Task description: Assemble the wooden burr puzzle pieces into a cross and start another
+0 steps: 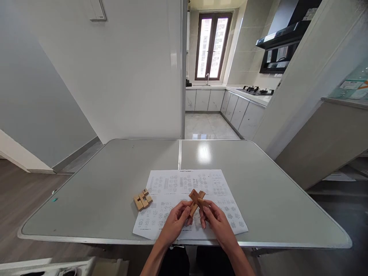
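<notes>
Between my two hands, above a printed sheet [184,184], are several wooden puzzle pieces [194,195] crossing one another. My left hand [177,219] is closed around the lower end of one slanting piece. My right hand [215,219] pinches another wooden piece [204,202] that points left and meets the crossed ones. How the pieces fit together where they touch is too small to tell. Left of my hands, more notched wooden blocks [143,199] lie grouped at the sheet's left edge, one marked with a dark figure.
The grey-green table [276,207] has a metal rim and a seam down its middle. Small bits [54,199] lie near its left edge. A white wall panel [138,76] stands behind, with a kitchen floor [211,124] beyond. At the right is a shelf with plastic bottles [352,86].
</notes>
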### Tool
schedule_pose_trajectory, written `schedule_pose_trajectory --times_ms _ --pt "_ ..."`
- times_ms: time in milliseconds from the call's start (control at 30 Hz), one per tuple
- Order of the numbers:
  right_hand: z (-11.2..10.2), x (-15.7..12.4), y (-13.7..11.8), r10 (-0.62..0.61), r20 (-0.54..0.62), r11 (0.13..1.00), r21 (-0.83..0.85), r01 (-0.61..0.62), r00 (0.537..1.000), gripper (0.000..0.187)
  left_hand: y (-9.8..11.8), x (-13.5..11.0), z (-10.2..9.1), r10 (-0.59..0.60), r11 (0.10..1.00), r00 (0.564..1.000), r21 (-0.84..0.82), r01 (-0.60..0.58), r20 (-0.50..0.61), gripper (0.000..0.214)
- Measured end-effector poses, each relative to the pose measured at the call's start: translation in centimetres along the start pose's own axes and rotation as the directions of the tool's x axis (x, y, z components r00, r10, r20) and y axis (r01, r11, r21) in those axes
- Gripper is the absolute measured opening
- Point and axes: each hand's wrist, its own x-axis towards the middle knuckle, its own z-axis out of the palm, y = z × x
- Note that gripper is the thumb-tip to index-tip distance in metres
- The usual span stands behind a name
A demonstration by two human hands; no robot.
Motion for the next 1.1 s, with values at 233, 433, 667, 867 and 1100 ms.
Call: schedule_pose_trajectory --times_ms 233,433,667,867,1100 --pt "0.11 0.19 0.18 -0.008 -0.025 1.0 -0.016 0.008 1.0 0.046 -0.07 0.21 -0.19 0.012 1.0 1.0 0.023 -0.012 0.004 0.04" --pt "0.24 0.4 0.05 -0.014 -0.023 0.999 -0.033 0.013 1.0 0.045 -0.2 0.25 -0.26 0.002 0.999 1.0 0.035 -0.001 -0.015 0.043" --pt "0.14 0.4 0.21 -0.002 -0.012 1.0 -0.016 0.001 1.0 0.05 0.07 0.12 0.32 -0.018 1.0 0.999 0.005 0.018 -0.048 0.047" --pt "-0.16 0.25 0.11 0.015 0.037 1.0 -0.024 -0.015 0.999 0.051 0.19 0.1 0.41 0.001 0.999 0.998 0.036 0.002 -0.068 0.046" --pt "-0.31 0.37 0.1 0.019 0.056 0.998 -0.056 -0.016 0.998 0.052 -0.11 0.18 0.2 0.003 0.999 0.999 0.035 -0.001 -0.052 0.043"
